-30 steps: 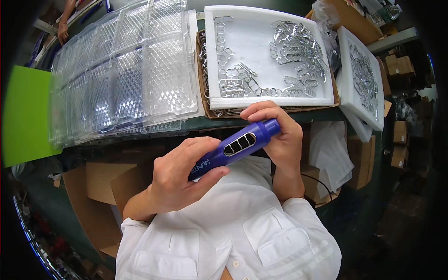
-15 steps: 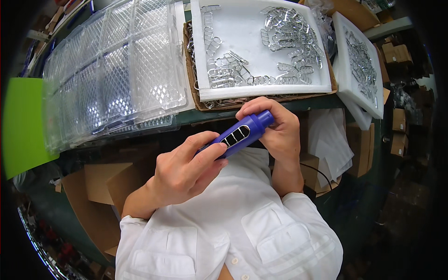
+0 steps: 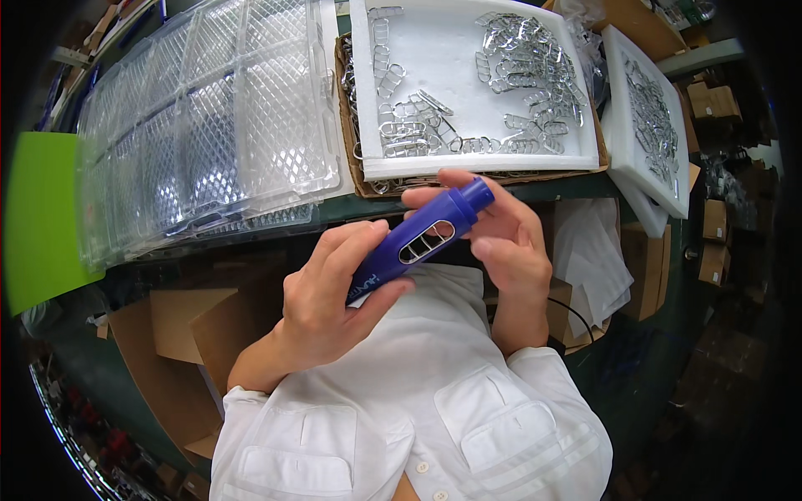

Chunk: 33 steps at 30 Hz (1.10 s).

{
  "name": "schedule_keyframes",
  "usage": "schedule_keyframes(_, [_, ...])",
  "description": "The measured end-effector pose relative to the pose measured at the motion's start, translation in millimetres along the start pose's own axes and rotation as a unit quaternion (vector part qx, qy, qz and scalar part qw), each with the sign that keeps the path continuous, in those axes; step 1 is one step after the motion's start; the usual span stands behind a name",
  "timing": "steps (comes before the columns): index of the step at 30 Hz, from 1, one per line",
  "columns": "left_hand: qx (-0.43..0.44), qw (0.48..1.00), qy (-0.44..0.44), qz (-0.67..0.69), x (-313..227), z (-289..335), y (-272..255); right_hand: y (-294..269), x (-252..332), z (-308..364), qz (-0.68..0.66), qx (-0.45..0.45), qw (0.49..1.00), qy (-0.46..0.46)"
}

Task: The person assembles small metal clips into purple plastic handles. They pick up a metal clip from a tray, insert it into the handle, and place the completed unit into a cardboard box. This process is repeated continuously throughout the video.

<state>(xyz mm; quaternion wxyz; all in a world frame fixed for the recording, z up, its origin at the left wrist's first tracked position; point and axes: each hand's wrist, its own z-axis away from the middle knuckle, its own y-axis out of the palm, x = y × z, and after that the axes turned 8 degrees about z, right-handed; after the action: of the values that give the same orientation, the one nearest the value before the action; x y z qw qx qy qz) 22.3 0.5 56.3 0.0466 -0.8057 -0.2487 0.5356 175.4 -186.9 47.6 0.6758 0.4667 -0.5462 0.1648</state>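
Green table point(image 3: 570, 185); foam tray point(image 3: 447, 54) of metal frames point(image 3: 530, 63); blue tube point(image 3: 388, 255) between hands point(image 3: 322, 296).

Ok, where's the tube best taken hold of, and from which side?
Hold the tube by its wide lower-left body, from the left: it looks round and slants up rightward, so that probably clears the silver frame. The left grip is there.

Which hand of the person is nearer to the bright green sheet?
Left. The left hand, gripping the purple tube, is to the right of the green sheet, apart from it; the right hand, at the tube's upper end, is farther right.
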Motion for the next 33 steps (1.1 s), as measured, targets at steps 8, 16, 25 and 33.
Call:
schedule_keyframes(8, [0.096, 0.925, -0.280, 0.239, 3.0, -4.4, 6.5, 26.0, -3.3, 14.2, 0.106, -0.081, 0.991, 0.028])
schedule_keyframes(16, [0.113, 0.890, -0.335, 0.288, 7.3, -11.0, 19.2, 22.0, -24.5, 11.4, 0.059, -0.054, 0.994, -0.075])
schedule_keyframes(25, [0.056, 0.895, -0.326, 0.300, 6.3, -7.2, 29.3, 23.9, -31.9, 15.5, 0.108, -0.050, 0.987, -0.104])
schedule_keyframes(33, [0.003, 0.895, -0.330, 0.299, 20.1, -1.1, 37.7, 31.6, -39.9, 19.8, 0.123, -0.093, 0.986, -0.064])
